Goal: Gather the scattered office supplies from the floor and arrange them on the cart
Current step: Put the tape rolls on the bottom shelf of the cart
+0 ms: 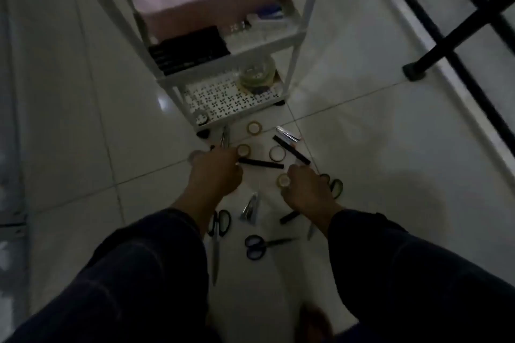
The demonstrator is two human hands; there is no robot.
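Office supplies lie scattered on the white tile floor in front of the white cart (223, 60). My left hand (216, 172) curls over the handle end of metal scissors (224, 139), whose blades point toward the cart. A tape roll (243, 150) lies right beside its fingers. My right hand (303, 189) pinches another tape roll (283, 180) and hovers above green-handled scissors (336, 186). More tape rolls (253, 127) (277, 153), two staplers (288, 135) (250, 207), black strips (260, 163) (292, 150), black scissors (221, 223) and blue scissors (255, 246) lie around them.
The cart's perforated bottom shelf (223, 97) holds a glass jar (257, 75) and a tape roll (201, 117). The shelf above carries a pink box (206, 0) and a black box (189, 50). Black stand legs (418, 69) cross the floor at the right.
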